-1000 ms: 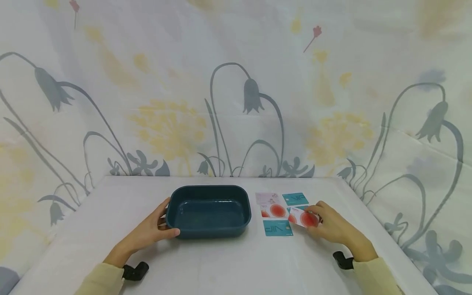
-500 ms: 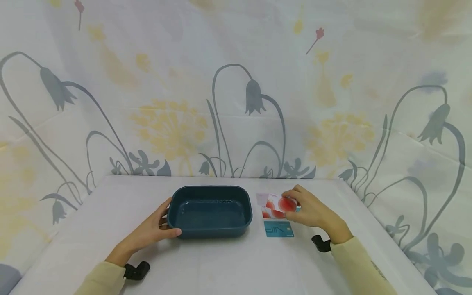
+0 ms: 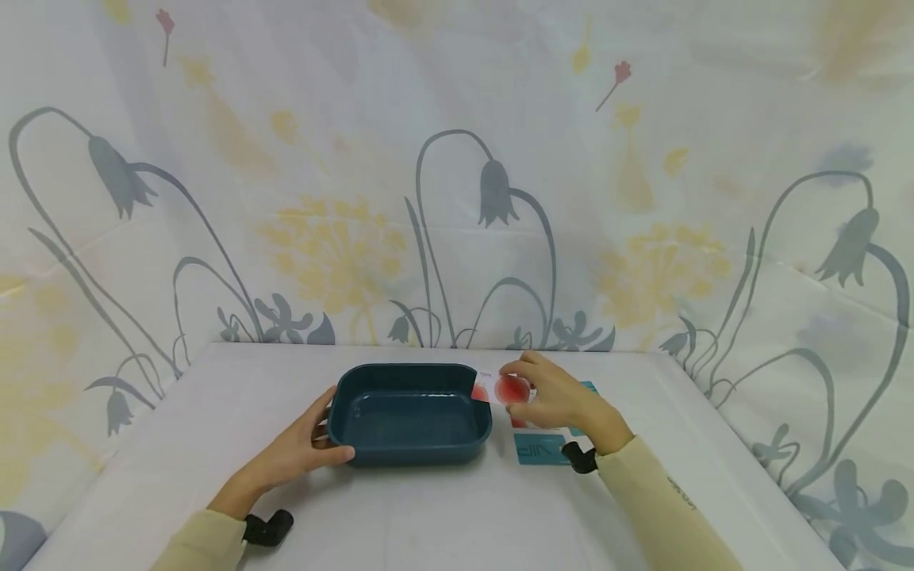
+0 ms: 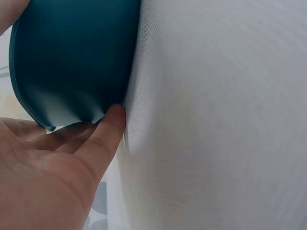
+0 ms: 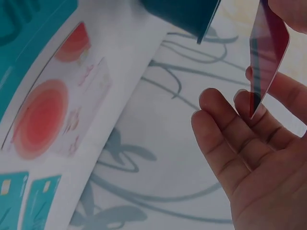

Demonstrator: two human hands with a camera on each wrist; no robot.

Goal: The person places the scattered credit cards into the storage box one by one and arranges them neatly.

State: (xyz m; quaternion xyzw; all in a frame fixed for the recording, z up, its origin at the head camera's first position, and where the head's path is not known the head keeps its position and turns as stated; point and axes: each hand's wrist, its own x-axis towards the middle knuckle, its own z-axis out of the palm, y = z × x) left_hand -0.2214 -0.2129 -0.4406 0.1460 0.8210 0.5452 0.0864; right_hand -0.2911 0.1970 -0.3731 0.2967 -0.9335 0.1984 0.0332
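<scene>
A rectangular dark teal container point(image 3: 410, 456) stands on the white table. My left hand point(image 3: 289, 456) holds its left end, with the thumb at the front corner and the fingers along the end wall point(image 4: 76, 57). Between thumb and index finger of my right hand point(image 3: 564, 396) is a white card with a red round print point(image 3: 485, 386). This card overlaps the container's right rim in the head view; in the right wrist view the card point(image 5: 268, 52) hangs in the air, tilted, and the container's corner point(image 5: 187, 17) is apart from it. The right hand's other fingers are spread loosely.
Right of the container lie a teal VIP card point(image 3: 535, 450) and a similar white-and-red card point(image 3: 518, 423), partly hidden by the right hand. Two more teal cards point(image 5: 42, 201) show in the right wrist view. A flower-print cloth point(image 3: 457, 198) hangs behind the table.
My right hand has carried the white-and-red card leftward, from above the other cards to the container's right rim. The left hand has stayed at the container's left end.
</scene>
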